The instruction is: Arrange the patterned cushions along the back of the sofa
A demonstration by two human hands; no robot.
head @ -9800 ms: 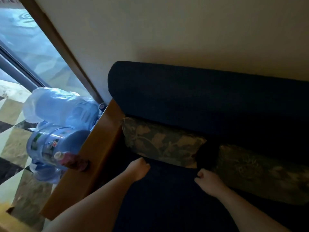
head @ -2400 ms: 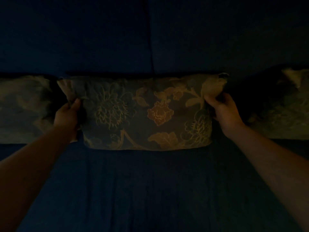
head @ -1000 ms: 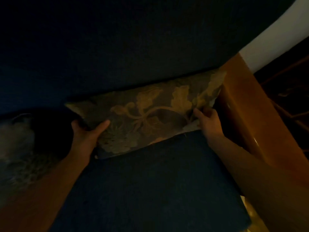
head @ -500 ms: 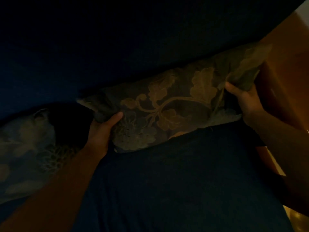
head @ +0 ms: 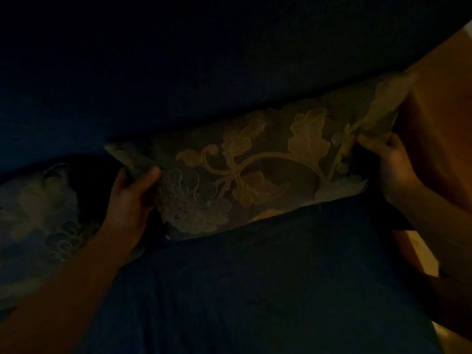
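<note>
I have the dark floral-patterned fabric cushion (head: 245,172) gripped at both ends, left hand (head: 130,198) and right hand (head: 390,164) closed on its corners, against the navy sofa backrest (head: 204,72). I'd seat it level. The orange wooden armrest (head: 439,139) crowds the right; a second patterned cushion (head: 38,221) sits left.

The cushion (head: 255,172) is woven cloth, matt, with a raised leaf-and-vine pattern in paler thread that catches a faint sheen against a darker ground. A second cushion (head: 33,221) at the left has the same kind of brocade-like cloth, its pattern blurred in the dim light. The sofa (head: 255,290) is covered in dark blue cloth, matt and slightly coarse. The armrest (head: 444,139) looks like smooth wood with a soft gloss.
</note>
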